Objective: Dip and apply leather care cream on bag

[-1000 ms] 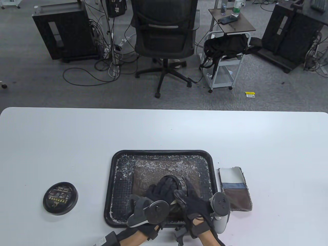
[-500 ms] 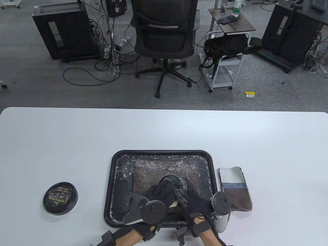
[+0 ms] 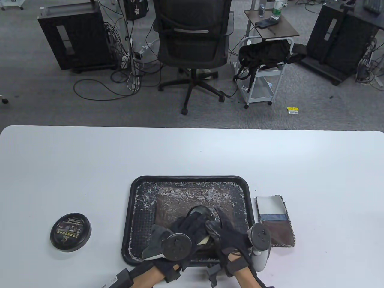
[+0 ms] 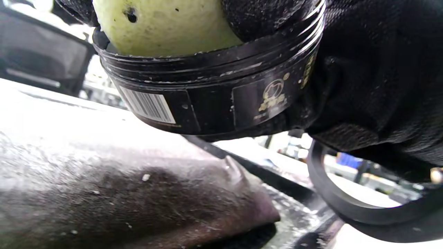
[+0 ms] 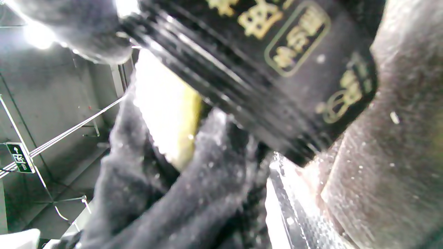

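A black cream jar (image 3: 207,212) is held tilted just above the brown leather bag (image 3: 192,198), which lies in the black tray (image 3: 189,179). My right hand (image 3: 220,222) grips the jar from its right side. My left hand (image 3: 196,229) pinches a yellow sponge (image 3: 205,240) and presses it into the jar's mouth. The left wrist view shows the sponge (image 4: 162,24) inside the threaded rim of the jar (image 4: 214,100), with the bag (image 4: 121,200) below. The right wrist view shows the jar (image 5: 277,69), the sponge (image 5: 169,114) and the bag (image 5: 398,155).
The jar's lid (image 3: 70,232) lies on the white table to the left of the tray. A folded cloth swatch (image 3: 275,221) lies just right of the tray. White flakes cover the bag and the tray floor.
My left hand has drawn back a little toward the table's near edge, baring more of the jar. My right hand and the jar have barely moved.
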The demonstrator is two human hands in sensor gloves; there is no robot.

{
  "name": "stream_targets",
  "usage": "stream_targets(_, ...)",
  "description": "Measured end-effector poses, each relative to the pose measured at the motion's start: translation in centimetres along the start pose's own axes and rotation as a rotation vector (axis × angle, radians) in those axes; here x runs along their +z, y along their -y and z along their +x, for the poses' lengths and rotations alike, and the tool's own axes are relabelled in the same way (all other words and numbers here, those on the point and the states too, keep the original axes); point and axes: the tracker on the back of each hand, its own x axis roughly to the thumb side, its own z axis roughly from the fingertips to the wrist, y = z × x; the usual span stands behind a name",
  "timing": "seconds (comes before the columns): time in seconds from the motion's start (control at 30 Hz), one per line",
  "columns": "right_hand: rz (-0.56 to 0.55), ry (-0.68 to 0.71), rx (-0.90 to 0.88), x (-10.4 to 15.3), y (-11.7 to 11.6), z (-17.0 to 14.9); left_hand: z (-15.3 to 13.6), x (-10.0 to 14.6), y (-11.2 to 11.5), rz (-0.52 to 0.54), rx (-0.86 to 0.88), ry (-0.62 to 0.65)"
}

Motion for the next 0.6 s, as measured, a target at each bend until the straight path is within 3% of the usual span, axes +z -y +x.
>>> stream_targets(0.2,0.007,-0.007,0.018,0.46,-0.90,0.16,0.29,0.02,0.10,0.076,-0.005,-0.073)
stream_targets(0.4,0.030,0.010,0.034,0.17,-0.43,0.42,-0.09,0.32,0.03,0.055,0.061,0.021)
stream_targets(0.53,0.050,0.002,0.020,-0.02,-0.01,0.43,-0.03,0.51,-0.06,0.005,0.001,0.077)
stream_targets(0.6,0.049,-0.005,0.012,0.00,-0.16,0.34,0.10,0.57,-0.11,0.017,-0.037,0.045)
